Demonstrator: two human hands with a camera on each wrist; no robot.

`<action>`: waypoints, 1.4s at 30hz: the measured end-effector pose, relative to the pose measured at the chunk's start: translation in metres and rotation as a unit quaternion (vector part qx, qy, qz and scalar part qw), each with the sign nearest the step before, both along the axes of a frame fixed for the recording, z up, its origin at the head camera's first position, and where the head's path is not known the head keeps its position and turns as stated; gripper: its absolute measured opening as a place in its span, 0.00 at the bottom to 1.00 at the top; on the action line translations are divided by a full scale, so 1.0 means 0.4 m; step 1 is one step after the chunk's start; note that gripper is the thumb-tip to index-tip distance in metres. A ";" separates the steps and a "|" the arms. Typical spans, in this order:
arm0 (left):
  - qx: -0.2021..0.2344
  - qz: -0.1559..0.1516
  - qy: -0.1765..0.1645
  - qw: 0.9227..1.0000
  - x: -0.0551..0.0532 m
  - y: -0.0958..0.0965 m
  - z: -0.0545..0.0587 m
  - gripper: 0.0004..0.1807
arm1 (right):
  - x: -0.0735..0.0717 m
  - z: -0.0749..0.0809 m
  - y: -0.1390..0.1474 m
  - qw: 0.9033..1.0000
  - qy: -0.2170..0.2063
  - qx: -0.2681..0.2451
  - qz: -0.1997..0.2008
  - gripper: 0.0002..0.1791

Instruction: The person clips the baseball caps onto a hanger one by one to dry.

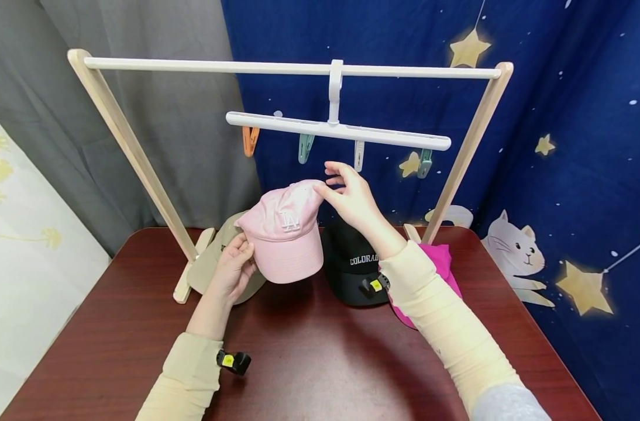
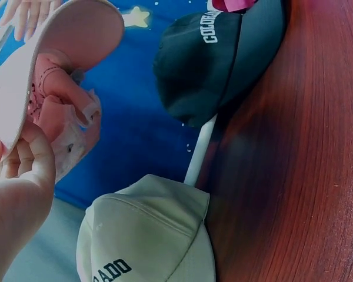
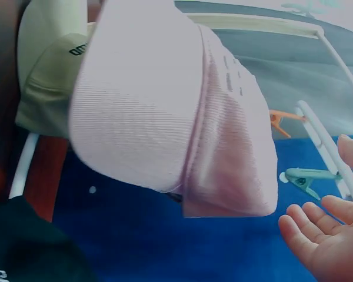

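A pink baseball cap (image 1: 284,217) with white "LA" letters is held up off the table, brim downward. My left hand (image 1: 236,266) pinches the edge of its brim; the left wrist view shows the thumb on one face and fingers beneath (image 2: 32,158). Near the cap's crown, my right hand (image 1: 351,196) has its fingers spread; in the right wrist view that hand (image 3: 335,241) holds nothing and a gap shows between it and the cap (image 3: 223,141). Above hangs a white clip hanger (image 1: 336,130) with an orange clip (image 1: 250,141), green clips (image 1: 305,148) and a white clip (image 1: 359,155).
A wooden rack (image 1: 209,66) carries the hanger on its rail. On the brown table (image 1: 299,362) lie a beige cap (image 1: 206,272), a black "COLORADO" cap (image 1: 351,275) and a magenta cap (image 1: 438,260). A blue star-patterned curtain (image 1: 394,35) and a grey curtain (image 1: 157,29) hang behind.
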State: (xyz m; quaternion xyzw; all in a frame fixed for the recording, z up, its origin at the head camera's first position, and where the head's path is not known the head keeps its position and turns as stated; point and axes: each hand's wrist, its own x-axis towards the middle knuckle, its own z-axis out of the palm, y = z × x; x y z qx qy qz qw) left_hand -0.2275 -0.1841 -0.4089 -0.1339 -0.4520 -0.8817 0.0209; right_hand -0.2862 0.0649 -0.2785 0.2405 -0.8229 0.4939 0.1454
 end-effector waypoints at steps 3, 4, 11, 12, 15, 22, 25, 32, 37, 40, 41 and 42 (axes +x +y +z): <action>0.004 0.000 0.002 1.000 0.000 -0.001 0.002 0.14 | -0.003 0.018 -0.008 1.000 -0.001 -0.004 0.000 0.28; 0.004 0.001 0.002 1.000 0.000 -0.001 0.002 0.14 | -0.005 0.023 -0.010 1.000 -0.003 -0.004 0.000 0.29; 0.009 0.002 0.000 1.000 0.004 -0.005 0.003 0.14 | -0.011 0.047 -0.017 0.999 -0.032 0.004 -0.016 0.30; 0.011 0.002 0.000 1.000 0.005 -0.006 0.002 0.15 | -0.013 0.048 -0.018 0.999 -0.032 0.004 -0.017 0.30; 0.013 0.001 0.000 1.000 0.008 -0.008 0.000 0.14 | -0.021 0.048 -0.019 0.999 -0.038 0.000 -0.014 0.32; 0.010 0.001 0.002 1.000 0.007 -0.008 0.003 0.15 | -0.041 0.058 -0.026 0.997 -0.076 -0.027 0.016 0.39; 0.015 0.000 0.002 1.000 0.007 -0.007 0.006 0.15 | -0.049 0.065 -0.032 0.993 -0.096 -0.060 0.034 0.41; 0.014 0.005 0.005 1.000 0.009 -0.009 0.010 0.15 | -0.064 0.072 -0.046 0.984 -0.133 -0.102 0.051 0.44; 0.018 0.004 0.005 1.000 0.011 -0.011 0.011 0.16 | -0.068 0.077 -0.057 0.980 -0.153 -0.115 0.059 0.45; 0.023 0.001 0.009 1.000 0.012 -0.013 0.009 0.16 | -0.071 0.081 -0.063 0.975 -0.168 -0.131 0.070 0.45; 0.024 0.001 0.010 1.000 0.012 -0.014 0.007 0.15 | -0.072 0.082 -0.065 0.973 -0.172 -0.137 0.073 0.45; 0.026 0.000 0.012 1.000 0.013 -0.014 0.007 0.15 | -0.074 0.083 -0.066 0.971 -0.175 -0.144 0.077 0.45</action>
